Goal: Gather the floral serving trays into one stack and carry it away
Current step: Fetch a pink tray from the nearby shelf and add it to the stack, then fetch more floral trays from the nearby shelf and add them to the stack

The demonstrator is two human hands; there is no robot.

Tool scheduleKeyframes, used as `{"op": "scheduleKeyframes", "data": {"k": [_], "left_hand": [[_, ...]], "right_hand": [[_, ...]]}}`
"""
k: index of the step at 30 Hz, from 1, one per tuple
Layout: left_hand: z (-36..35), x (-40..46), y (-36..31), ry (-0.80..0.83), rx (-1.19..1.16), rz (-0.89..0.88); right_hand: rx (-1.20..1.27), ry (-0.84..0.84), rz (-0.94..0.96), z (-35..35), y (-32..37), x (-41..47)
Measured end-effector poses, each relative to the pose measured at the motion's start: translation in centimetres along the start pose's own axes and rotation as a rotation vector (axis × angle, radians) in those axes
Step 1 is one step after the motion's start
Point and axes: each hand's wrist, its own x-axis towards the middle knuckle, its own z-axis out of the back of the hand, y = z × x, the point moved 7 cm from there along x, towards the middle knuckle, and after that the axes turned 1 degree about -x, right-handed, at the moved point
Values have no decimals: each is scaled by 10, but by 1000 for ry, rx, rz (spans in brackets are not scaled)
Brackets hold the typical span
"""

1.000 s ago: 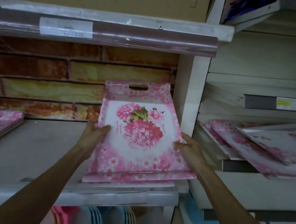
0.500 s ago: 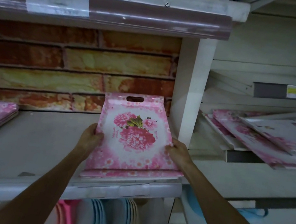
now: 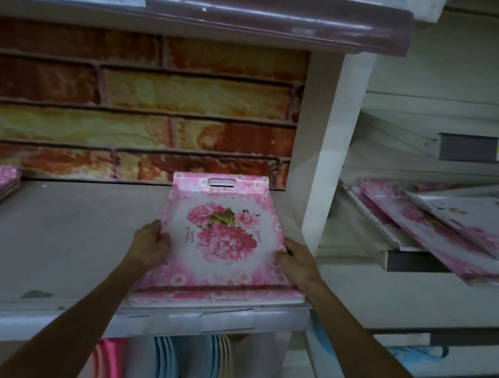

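My left hand (image 3: pixel 149 243) and right hand (image 3: pixel 298 263) grip the side edges of the floral tray stack (image 3: pixel 222 240). It rests on the white shelf (image 3: pixel 47 241), by the right upright.

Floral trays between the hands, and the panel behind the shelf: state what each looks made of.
Floral trays: likely melamine or hard plastic, smooth printed face, thin rigid rims, moulded handle slot. Back panel: looks like printed or embossed brick-pattern sheet rather than real brick; can't tell for sure.
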Motion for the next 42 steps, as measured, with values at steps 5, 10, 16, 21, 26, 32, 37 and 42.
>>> {"op": "scheduleKeyframes", "data": {"k": [5,10,16,21,26,32,37,42], "left_hand": [[-1,2,0,-1,42,-33],[-3,2,0,14,60,-77],[3,0,-5,-99,49,-183],[2,6,-16,-51,209,-365],[-9,31,-38,59,-55,-330],[-29,-53,-181,76,-295,-640],[-91,-110,-284,180,-301,-788],[-160,-149,-376,300,-292,-932]], "right_hand": [[-66,-15,-1,-1,-5,3],[0,-51,5,-1,-9,5],[22,-120,-22,19,-5,-7],[-119,-267,176,83,18,-49],[-228,-413,261,161,24,-97],[-273,-498,301,238,16,-133],[-218,-519,316,310,-6,-148],[-245,-524,319,384,-35,-157]]}}
